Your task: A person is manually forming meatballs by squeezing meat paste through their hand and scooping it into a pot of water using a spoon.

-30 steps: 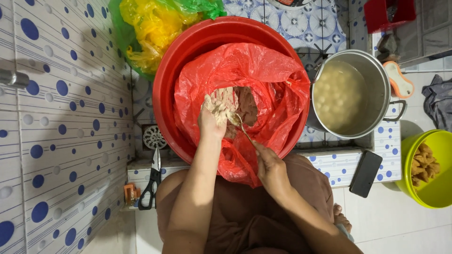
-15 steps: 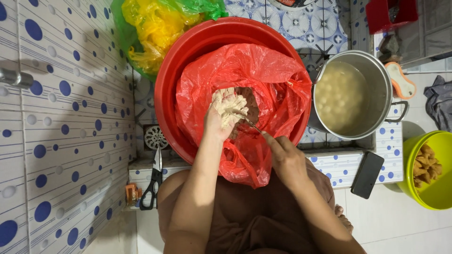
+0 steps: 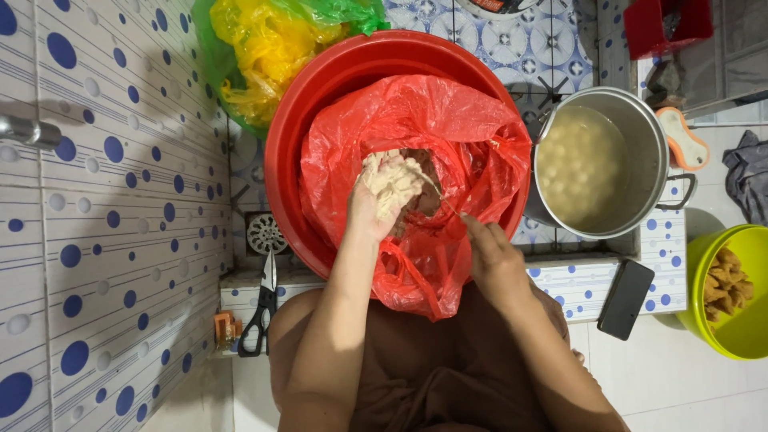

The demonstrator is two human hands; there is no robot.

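The left hand [image 3: 382, 200] has risen a little inside the red bag [image 3: 416, 184] over the last second, and the pale paste [image 3: 392, 180] it carries now sits higher and more bunched in the palm than before. The right hand [image 3: 492, 260] has slid down and away from the left, from close beside the paste toward the bag's near right edge. That looks like one scoop being gathered and shaped while the right hand draws a thin tool [image 3: 446, 210] back from it; the tool is too slim to say what it is.

The left fingers are curled narrow around the paste, squeezing a lump of it, with the thumb side hidden beneath. The right fingers are pinched together on the tool's near end, close to shut, with the hand touching the bag's rim.

The paste sits in the bag, which lines the red basin [image 3: 320, 120] on the tiled floor. Just right of the basin stands a steel pot [image 3: 652, 144] of cloudy liquid with pale balls [image 3: 580, 164] floating in it. Scissors [image 3: 262, 312] lie at the basin's near left, a dark phone [image 3: 626, 298] near the pot, a yellow bucket [image 3: 704, 320] of fried pieces far right.
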